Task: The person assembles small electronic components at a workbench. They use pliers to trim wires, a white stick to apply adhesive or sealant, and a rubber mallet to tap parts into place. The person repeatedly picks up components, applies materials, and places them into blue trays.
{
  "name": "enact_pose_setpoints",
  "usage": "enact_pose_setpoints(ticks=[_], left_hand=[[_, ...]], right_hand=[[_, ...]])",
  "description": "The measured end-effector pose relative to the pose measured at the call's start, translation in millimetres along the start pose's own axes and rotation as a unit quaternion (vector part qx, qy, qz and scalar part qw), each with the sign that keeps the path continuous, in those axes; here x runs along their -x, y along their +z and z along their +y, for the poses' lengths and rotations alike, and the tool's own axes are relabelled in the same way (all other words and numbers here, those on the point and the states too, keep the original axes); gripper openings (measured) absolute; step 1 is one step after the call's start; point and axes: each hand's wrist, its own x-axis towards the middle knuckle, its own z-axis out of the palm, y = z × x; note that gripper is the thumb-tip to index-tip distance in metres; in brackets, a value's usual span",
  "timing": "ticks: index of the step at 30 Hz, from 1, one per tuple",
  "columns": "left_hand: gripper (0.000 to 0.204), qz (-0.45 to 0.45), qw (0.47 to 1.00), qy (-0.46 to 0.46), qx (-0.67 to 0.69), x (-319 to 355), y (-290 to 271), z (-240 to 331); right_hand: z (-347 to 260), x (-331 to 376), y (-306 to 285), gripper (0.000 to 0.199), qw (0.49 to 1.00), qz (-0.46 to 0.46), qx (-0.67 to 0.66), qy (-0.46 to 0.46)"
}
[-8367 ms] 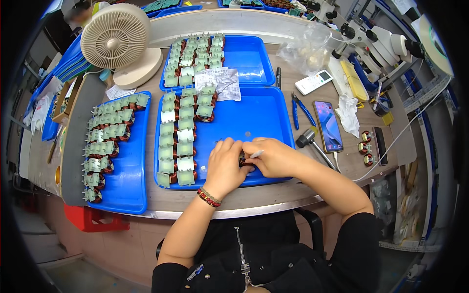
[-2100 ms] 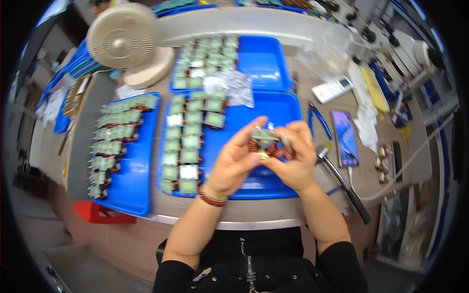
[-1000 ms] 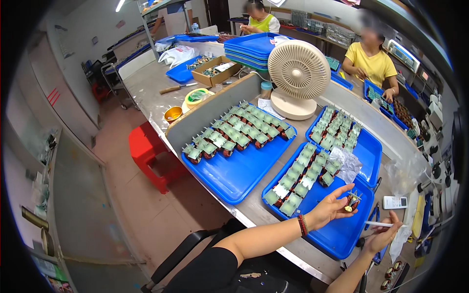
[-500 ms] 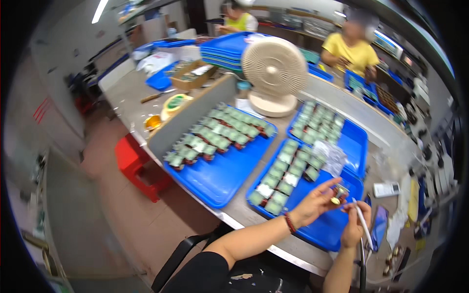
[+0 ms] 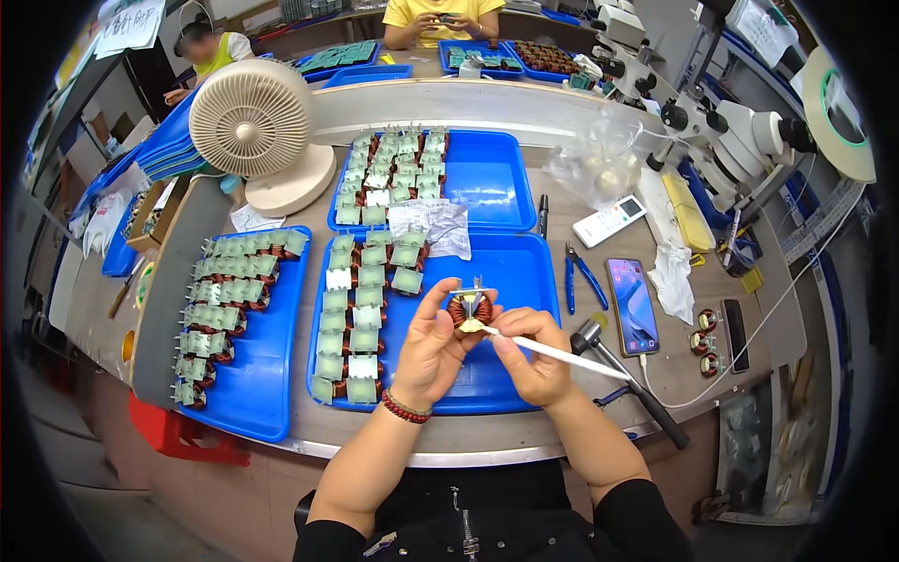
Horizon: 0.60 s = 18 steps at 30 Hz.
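Observation:
My left hand holds a copper-wound toroidal coil between thumb and fingers, over the front blue tray. Metal pins stick up from the coil, and a pale yellow blob sits on its lower side. In my right hand is a slim white pen-like stick, pinched near one end. Its tip meets the coil at the yellow blob, or comes very close to it. Rows of similar coils with pale green plates fill the left part of the front tray.
More coils stand in the left blue tray and the back blue tray. A beige fan is at the back left. Blue-handled pliers, a phone, a hammer and a remote lie on the right. Two people work beyond the partition.
The view has swung right and levelled, so the workbench now faces me squarely. The stick's tip has come from just beside the coil to its yellow blob. Both hands keep their holds.

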Motion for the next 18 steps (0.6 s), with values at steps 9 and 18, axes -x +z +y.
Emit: enact_pose_setpoints(ticks=[9, 18], left_hand=[[0.041, -0.001, 1.000, 0.011, -0.005, 2, -1, 1], [0.040, 0.009, 1.000, 0.007, -0.017, 4, 1, -1]], right_hand=[[6, -5, 4, 0.015, 0.986, -0.015, 0.110, -0.121], [6, -4, 9, 0.015, 0.984, 0.014, 0.127, -0.122]])
